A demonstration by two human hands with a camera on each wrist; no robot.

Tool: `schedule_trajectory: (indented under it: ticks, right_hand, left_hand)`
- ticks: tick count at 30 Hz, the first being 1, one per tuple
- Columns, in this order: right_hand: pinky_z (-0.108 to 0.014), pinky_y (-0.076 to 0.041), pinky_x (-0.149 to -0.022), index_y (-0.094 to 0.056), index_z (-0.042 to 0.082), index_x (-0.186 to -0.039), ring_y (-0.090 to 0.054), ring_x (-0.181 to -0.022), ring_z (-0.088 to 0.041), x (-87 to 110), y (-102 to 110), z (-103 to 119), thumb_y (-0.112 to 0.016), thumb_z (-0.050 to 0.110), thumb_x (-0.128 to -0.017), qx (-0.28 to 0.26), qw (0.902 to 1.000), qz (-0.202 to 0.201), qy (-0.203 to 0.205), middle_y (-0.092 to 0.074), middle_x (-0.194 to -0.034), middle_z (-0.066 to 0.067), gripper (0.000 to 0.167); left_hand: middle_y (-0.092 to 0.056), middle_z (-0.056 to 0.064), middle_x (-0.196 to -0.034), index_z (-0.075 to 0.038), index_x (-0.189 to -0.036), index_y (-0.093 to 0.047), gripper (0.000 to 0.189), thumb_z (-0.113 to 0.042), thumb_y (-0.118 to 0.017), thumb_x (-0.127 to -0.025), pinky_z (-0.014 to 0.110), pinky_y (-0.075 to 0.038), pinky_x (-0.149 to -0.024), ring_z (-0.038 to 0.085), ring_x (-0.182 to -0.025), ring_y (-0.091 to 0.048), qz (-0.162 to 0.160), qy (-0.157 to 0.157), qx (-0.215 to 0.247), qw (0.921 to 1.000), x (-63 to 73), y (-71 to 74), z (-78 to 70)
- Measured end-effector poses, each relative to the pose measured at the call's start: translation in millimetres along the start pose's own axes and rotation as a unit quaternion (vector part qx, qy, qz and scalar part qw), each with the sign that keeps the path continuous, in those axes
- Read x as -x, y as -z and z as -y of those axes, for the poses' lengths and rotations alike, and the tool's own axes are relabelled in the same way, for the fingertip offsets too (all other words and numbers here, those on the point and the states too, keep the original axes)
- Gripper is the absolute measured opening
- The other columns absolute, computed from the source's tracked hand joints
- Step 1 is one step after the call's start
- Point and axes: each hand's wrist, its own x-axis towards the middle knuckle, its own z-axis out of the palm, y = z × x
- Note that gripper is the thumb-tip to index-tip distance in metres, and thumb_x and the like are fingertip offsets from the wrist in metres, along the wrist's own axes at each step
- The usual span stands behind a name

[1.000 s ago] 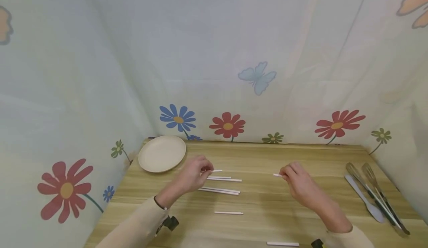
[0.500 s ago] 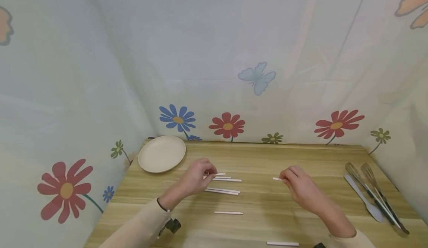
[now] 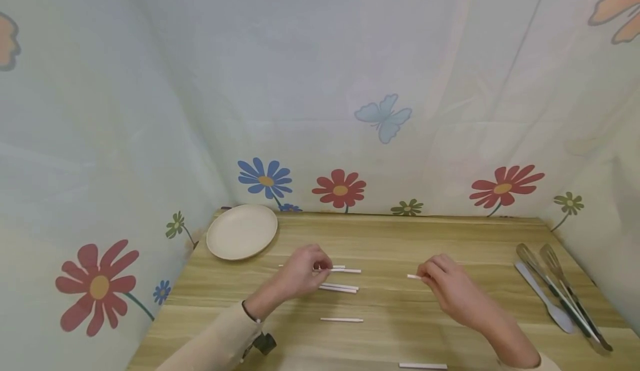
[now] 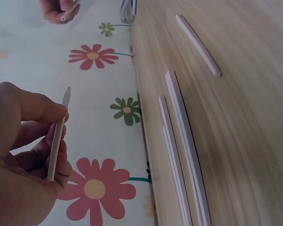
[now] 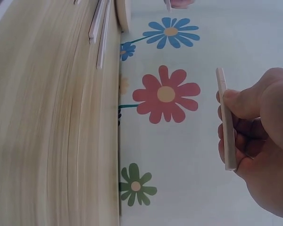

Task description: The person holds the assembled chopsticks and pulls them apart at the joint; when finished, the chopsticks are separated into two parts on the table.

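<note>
A round, pale plate (image 3: 242, 232) lies at the far left corner of the worktop (image 3: 380, 329). To the right of the plate and nearer the person, the left hand (image 3: 301, 271) has its grip pinched on a slim white stick (image 4: 55, 147), thumb against fingers, the stick's two ends showing. Well to the right of the plate, the right hand (image 3: 454, 290) grasps another white stick (image 5: 228, 132) the same way, thumb on top. Both sticks are raised off the worktop.

Right of the plate and nearer the person lie a far pair of sticks (image 3: 354, 271), partly behind the left hand, and a near pair of sticks (image 3: 340, 289). Further from the plate, towards the person, lie a lone stick (image 3: 341, 320) and a front stick (image 3: 422, 366). Across the worktop from the plate, far to its right, a pale spoon (image 3: 554, 311) rests beside two long kitchen utensils (image 3: 565, 301). Behind the plate hangs a flowered cloth (image 3: 300, 82).
</note>
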Motion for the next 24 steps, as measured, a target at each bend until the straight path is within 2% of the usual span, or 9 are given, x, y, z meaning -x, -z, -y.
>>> schedule_trajectory:
  ticks: [8,13,19,21,24]
  right_hand:
    - [-0.019,-0.045,-0.065,-0.063,0.015,-0.095,-0.047,-0.082,-0.001,3.7,1.9,6.2,-0.070,0.003,-0.086,-0.001,1.0000,0.008,-0.002,-0.056,-0.092,0.013,0.017]
    - [-0.018,-0.046,-0.069,-0.063,0.016,-0.095,-0.049,-0.083,-0.001,5.4,2.9,10.2,-0.075,-0.002,-0.077,-0.002,1.0000,0.001,0.005,-0.056,-0.093,0.013,0.028]
    - [-0.017,-0.044,-0.071,-0.063,0.016,-0.094,-0.049,-0.084,-0.001,8.2,3.2,13.7,-0.075,0.001,-0.080,-0.003,0.9999,-0.003,0.011,-0.056,-0.092,0.014,0.023]
    - [-0.015,-0.043,-0.070,-0.063,0.016,-0.093,-0.048,-0.083,0.000,9.4,3.2,14.8,-0.076,-0.001,-0.077,-0.005,0.9999,0.000,0.009,-0.056,-0.092,0.014,0.027]
    - [-0.011,-0.041,-0.070,-0.063,0.016,-0.093,-0.047,-0.083,0.000,11.7,2.7,15.8,-0.075,0.001,-0.079,-0.010,0.9999,0.006,0.009,-0.055,-0.093,0.015,0.024]
  left_hand:
    - [-0.058,-0.006,-0.078,-0.010,-0.083,-0.072,0.005,-0.013,-0.070,-0.085,0.018,-0.047,-0.065,0.005,-0.072,-0.052,0.012,-0.003,0.011,0.9999,0.0,-6.4,-3.0]
    - [-0.058,-0.006,-0.077,-0.009,-0.086,-0.073,0.004,-0.011,-0.071,-0.083,0.018,-0.046,-0.065,0.006,-0.072,-0.052,0.020,-0.010,0.008,0.9997,-0.6,-9.7,-3.6]
    - [-0.058,-0.006,-0.078,-0.011,-0.086,-0.073,0.004,-0.010,-0.071,-0.082,0.017,-0.046,-0.066,0.004,-0.073,-0.052,0.032,-0.012,0.007,0.9994,-1.1,-12.5,-7.5]
    - [-0.059,-0.006,-0.079,-0.011,-0.086,-0.073,0.005,-0.010,-0.071,-0.082,0.016,-0.047,-0.067,0.004,-0.073,-0.053,0.035,-0.013,0.007,0.9993,-1.2,-13.4,-8.6]
    - [-0.060,-0.006,-0.079,-0.012,-0.085,-0.073,0.005,-0.009,-0.071,-0.081,0.016,-0.047,-0.067,0.005,-0.073,-0.054,0.034,-0.015,0.010,0.9993,-1.1,-15.2,-9.8]
